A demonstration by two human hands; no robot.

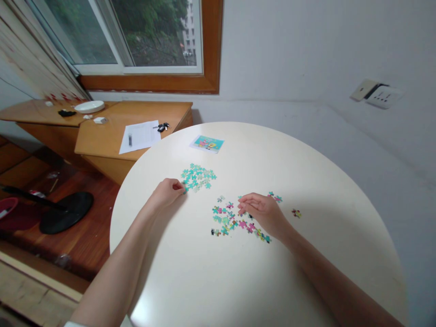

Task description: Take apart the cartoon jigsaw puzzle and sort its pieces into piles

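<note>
My left hand [168, 194] is at the left edge of a loose heap of teal and pale green puzzle pieces [195, 175]. Its thumb and fingertips are pinched on a teal puzzle piece [185, 189] at the table surface. Over a second group of mixed pieces [225, 220], coloured pink, teal, yellow and black, hovers my right hand [264, 212]. Its fingers are loosely curved and slightly apart, with no piece visible between them; the hand hides some pieces below. Beyond its knuckles lie a few pieces [275, 197], and one lone piece [296, 213] rests farther right.
A reference picture card [208, 143] lies at the far side of the round white table [306, 281]. On the wooden desk [112, 111] at left are a paper sheet [138, 137], keys [163, 127] and a white dish [90, 106]. A black round base [68, 213] stands on the floor.
</note>
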